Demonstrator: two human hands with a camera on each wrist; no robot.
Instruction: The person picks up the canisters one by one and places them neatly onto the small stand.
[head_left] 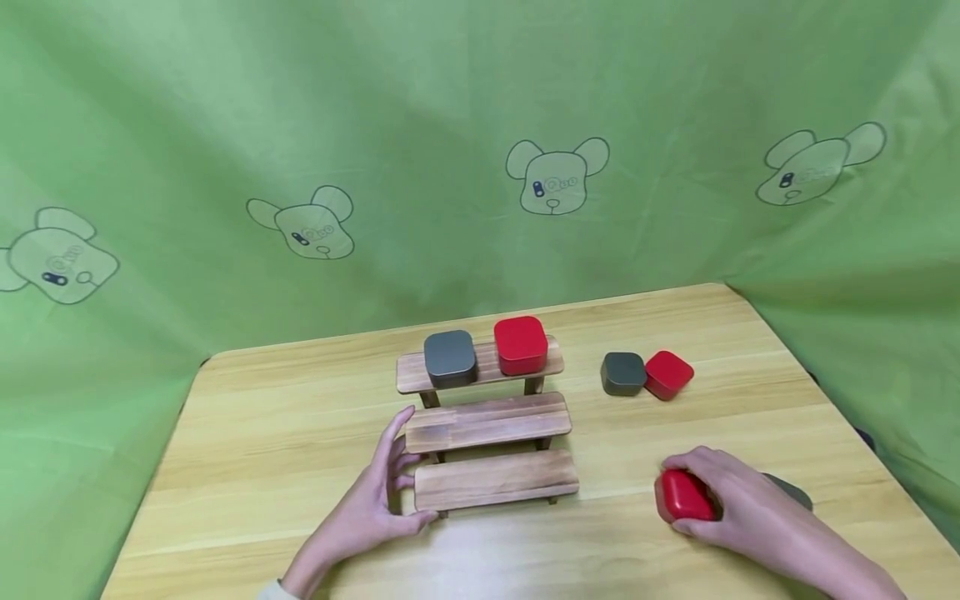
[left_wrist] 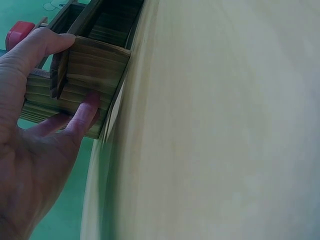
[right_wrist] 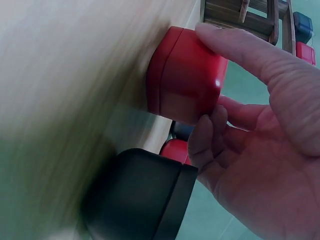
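Note:
My right hand (head_left: 750, 504) holds a red square tin (head_left: 686, 496) low over the table at the right. In the right wrist view, its thumb lies across one side of that tin (right_wrist: 185, 75), with fingertips at another; the lid seam is toward the tabletop. Close by, a dark tin (right_wrist: 140, 195) stands on the table, partly hidden by the hand in the head view. On the other side, my left hand (head_left: 367, 504) grips the left end of a three-step wooden stand (head_left: 495, 482), thumb at the bottom step's front and fingers along the side.
On the stand's top step sit a dark grey tin (head_left: 450, 357) and a red tin (head_left: 521, 342). Behind my right hand, another dark tin (head_left: 622, 373) and another red tin (head_left: 668, 374) touch on the table (head_left: 262, 433). A green curtain (head_left: 420, 100) hangs around the table's edges.

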